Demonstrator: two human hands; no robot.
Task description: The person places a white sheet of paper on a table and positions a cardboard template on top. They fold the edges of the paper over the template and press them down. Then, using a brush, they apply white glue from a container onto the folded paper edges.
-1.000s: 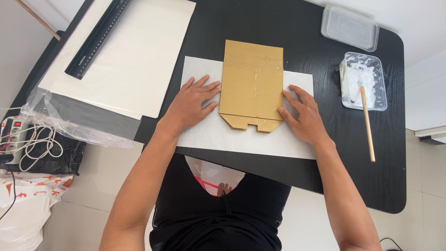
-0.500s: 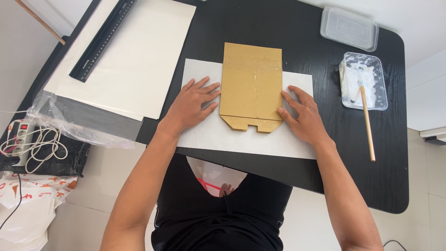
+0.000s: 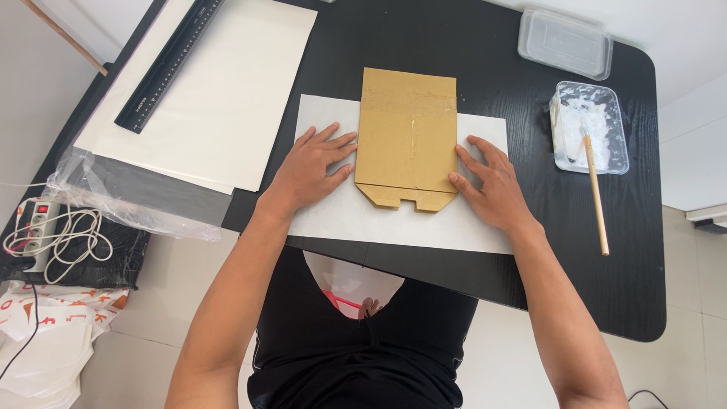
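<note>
Nothing has moved since the earlier frames. On my black table [image 3: 485,45] lies the white sheet [image 3: 394,223], cardboard piece [image 3: 407,136] centred on it; my left hand [image 3: 312,168] and right hand [image 3: 494,185] (fingers spread, flat) touch its side edges.

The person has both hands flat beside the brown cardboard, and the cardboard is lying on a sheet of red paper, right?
Not quite: the paper is white, not red. The head view shows the left hand and the right hand flat on either side of the brown cardboard, and the cardboard lies on a white sheet of paper on the black table.
</note>
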